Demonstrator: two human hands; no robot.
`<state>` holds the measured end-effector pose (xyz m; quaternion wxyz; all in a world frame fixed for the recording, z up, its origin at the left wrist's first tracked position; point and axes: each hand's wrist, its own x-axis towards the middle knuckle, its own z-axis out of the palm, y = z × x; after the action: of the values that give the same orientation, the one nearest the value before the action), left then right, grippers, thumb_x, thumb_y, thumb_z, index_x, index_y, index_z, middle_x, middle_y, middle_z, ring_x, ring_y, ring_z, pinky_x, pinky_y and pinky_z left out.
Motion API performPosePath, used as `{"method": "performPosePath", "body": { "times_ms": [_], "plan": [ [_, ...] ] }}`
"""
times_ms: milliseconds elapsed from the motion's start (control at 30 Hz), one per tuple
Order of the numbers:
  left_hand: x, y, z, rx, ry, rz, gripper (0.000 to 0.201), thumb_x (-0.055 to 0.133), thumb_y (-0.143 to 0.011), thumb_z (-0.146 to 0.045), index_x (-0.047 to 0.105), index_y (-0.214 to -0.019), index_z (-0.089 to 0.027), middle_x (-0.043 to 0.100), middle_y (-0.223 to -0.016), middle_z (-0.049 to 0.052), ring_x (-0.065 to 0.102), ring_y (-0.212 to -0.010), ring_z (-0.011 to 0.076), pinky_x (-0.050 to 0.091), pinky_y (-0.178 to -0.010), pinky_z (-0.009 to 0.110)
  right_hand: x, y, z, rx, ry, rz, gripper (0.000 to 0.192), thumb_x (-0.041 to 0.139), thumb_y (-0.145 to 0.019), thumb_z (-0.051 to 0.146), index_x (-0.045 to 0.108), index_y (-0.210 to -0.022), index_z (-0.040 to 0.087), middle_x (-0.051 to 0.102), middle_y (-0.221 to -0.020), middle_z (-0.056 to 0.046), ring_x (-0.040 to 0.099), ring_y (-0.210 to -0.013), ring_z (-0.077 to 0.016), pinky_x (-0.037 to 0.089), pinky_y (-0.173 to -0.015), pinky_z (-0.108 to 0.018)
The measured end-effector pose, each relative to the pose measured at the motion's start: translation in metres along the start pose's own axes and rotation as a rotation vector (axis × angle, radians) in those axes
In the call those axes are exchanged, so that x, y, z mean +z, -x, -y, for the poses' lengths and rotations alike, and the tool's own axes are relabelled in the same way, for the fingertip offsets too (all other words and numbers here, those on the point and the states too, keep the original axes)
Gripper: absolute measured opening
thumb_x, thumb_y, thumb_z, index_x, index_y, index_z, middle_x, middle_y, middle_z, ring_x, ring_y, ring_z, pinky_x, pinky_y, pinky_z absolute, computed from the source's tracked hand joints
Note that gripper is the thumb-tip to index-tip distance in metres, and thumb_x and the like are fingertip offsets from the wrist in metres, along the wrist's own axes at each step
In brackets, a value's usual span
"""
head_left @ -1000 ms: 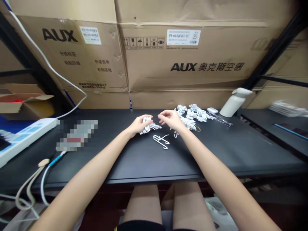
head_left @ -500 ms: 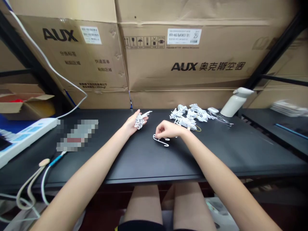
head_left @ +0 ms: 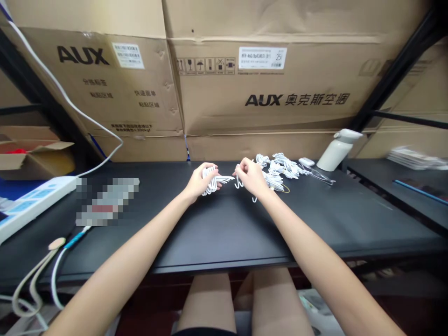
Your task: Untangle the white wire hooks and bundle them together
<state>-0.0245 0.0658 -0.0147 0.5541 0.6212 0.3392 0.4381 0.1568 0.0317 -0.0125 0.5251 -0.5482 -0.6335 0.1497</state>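
My left hand (head_left: pixel 202 181) is wrapped round a bunch of white hooks (head_left: pixel 210 183), whose stems stick out to the right. Close beside it, my right hand (head_left: pixel 250 176) pinches a white hook (head_left: pixel 238 182) by its upper part, its curved end hanging below the fingers. Another white curved end (head_left: pixel 254 199) shows beneath the right hand; I cannot tell whether it belongs to a held hook or lies on the table. Behind the right hand, heaps of white hooks (head_left: pixel 287 167) lie on the black table (head_left: pixel 224 233), partly hidden by the hand.
A white bottle (head_left: pixel 334 151) stands at the back right, with glasses (head_left: pixel 320 175) and a small white case (head_left: pixel 306 162) nearby. Large cardboard boxes (head_left: pixel 210 112) wall off the back. On the left are a power strip (head_left: pixel 35 200), a blurred-out flat object (head_left: pixel 108 200) and cables (head_left: pixel 58 275).
My right hand has risen from the table with a hook and come nearer to my left hand. The left fingers have closed further round the bunch. The view has shifted slightly.
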Motion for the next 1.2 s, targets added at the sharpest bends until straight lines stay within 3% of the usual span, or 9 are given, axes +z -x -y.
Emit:
{"method": "performPosePath", "body": {
  "times_ms": [100,367,600,833,1033,1133,1200],
  "plan": [
    [0.000,0.000,-0.002,-0.002,-0.006,0.006,0.029,0.063,-0.080,-0.032,0.052,-0.101,-0.016,0.067,-0.076,0.003,0.067,-0.058,0.0162,0.058,-0.054,0.031,0.004,0.004,0.005,-0.024,-0.039,0.085,0.021,0.047,-0.082,0.027,0.038,-0.065,0.021,0.054,-0.056,0.003,0.051,-0.050,-0.0105,0.039,-0.055,-0.023],
    [0.002,0.003,0.000,-0.005,-0.067,0.074,0.034,0.064,-0.078,-0.037,0.052,-0.102,-0.017,0.067,-0.082,0.004,0.068,-0.065,0.0182,0.057,-0.056,0.032,0.010,0.012,0.012,-0.136,0.052,0.149,0.029,0.047,-0.087,0.040,0.043,-0.067,0.020,0.045,-0.056,0.004,0.041,-0.051,-0.0101,0.033,-0.054,-0.023],
    [-0.001,0.000,0.009,0.179,-0.334,0.033,0.034,0.062,-0.078,-0.043,0.061,-0.096,-0.014,0.065,-0.087,0.004,0.062,-0.076,0.0151,0.051,-0.069,0.026,0.016,0.012,0.014,-0.108,-0.094,0.273,0.028,0.049,-0.086,0.039,0.055,-0.072,0.017,0.055,-0.065,0.001,0.049,-0.061,-0.0118,0.038,-0.059,-0.024],
    [0.003,-0.002,0.014,0.082,-0.162,0.048,0.040,0.059,-0.080,-0.047,0.061,-0.102,-0.015,0.067,-0.087,0.006,0.064,-0.078,0.0178,0.053,-0.073,0.032,0.019,0.007,0.007,0.008,-0.298,0.203,0.029,0.056,-0.079,0.042,0.059,-0.069,0.015,0.057,-0.064,0.000,0.051,-0.058,-0.0119,0.041,-0.056,-0.024],
    [0.009,0.006,0.006,0.068,-0.171,0.138,0.039,0.064,-0.077,-0.044,0.062,-0.103,-0.016,0.068,-0.094,0.007,0.067,-0.080,0.0185,0.056,-0.072,0.030,0.019,0.008,0.002,0.015,-0.201,0.233,0.026,0.057,-0.077,0.036,0.064,-0.065,0.014,0.060,-0.061,-0.001,0.054,-0.060,-0.0130,0.042,-0.059,-0.025],
    [0.008,0.008,0.003,-0.036,-0.064,0.189,0.039,0.066,-0.077,-0.041,0.058,-0.106,-0.016,0.070,-0.087,0.007,0.069,-0.072,0.0199,0.058,-0.064,0.033,0.015,0.006,0.005,0.041,-0.217,0.276,0.032,0.054,-0.080,0.041,0.065,-0.066,0.014,0.064,-0.064,-0.003,0.059,-0.063,-0.0151,0.046,-0.061,-0.026],
    [0.007,0.006,0.003,-0.104,0.004,0.186,0.038,0.066,-0.078,-0.038,0.055,-0.108,-0.017,0.070,-0.087,0.008,0.070,-0.069,0.0209,0.058,-0.062,0.035,0.008,0.002,0.009,0.044,-0.215,0.211,0.035,0.052,-0.082,0.043,0.066,-0.069,0.014,0.067,-0.069,-0.005,0.062,-0.067,-0.0163,0.049,-0.065,-0.027]
  ]
}}
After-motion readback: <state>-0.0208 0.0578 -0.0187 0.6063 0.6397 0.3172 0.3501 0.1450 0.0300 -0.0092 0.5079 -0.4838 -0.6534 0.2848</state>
